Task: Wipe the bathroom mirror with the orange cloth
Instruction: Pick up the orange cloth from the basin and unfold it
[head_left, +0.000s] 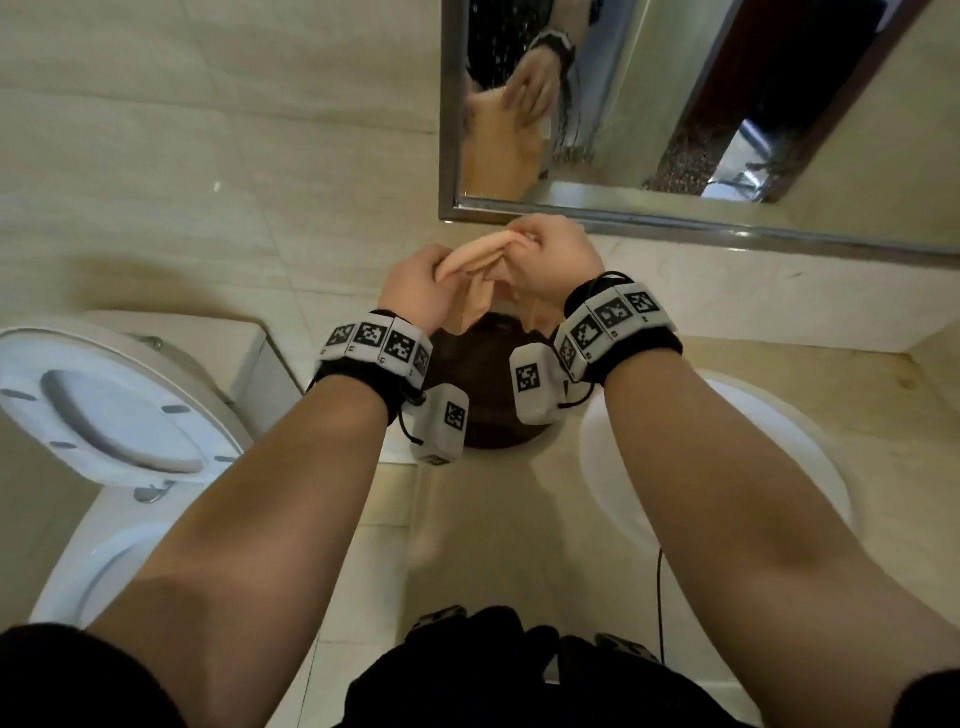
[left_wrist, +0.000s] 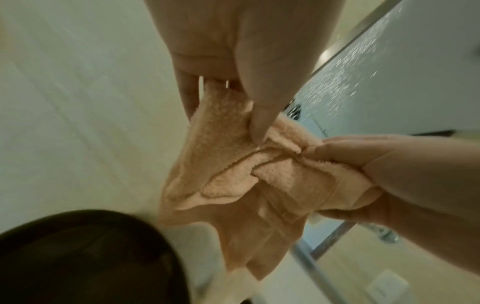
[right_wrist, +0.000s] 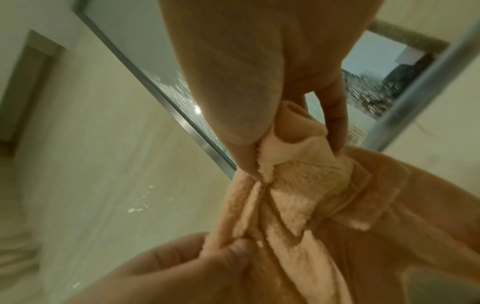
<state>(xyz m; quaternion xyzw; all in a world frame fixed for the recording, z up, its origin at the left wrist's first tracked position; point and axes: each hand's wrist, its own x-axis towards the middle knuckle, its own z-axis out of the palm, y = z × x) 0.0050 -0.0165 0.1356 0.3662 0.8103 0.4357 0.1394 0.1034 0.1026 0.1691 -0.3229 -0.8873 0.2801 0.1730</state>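
A pale orange fleecy cloth (head_left: 480, 280) hangs bunched between both hands, just below the mirror's lower left corner. My left hand (head_left: 418, 291) pinches its left part between thumb and fingers (left_wrist: 255, 123). My right hand (head_left: 553, 260) grips the other end, thumb and fingers curled round a fold (right_wrist: 259, 156). The metal-framed mirror (head_left: 675, 104) is on the wall ahead and to the right, speckled with droplets (left_wrist: 363, 67), and reflects the cloth and a hand. The cloth (left_wrist: 233, 181) is apart from the glass.
A dark round basket (head_left: 483, 395) stands on the counter under the hands. A white basin (head_left: 727, 467) lies at the right, a toilet (head_left: 104, 415) with raised lid at the left. Beige tiled wall (head_left: 208, 156) fills the left.
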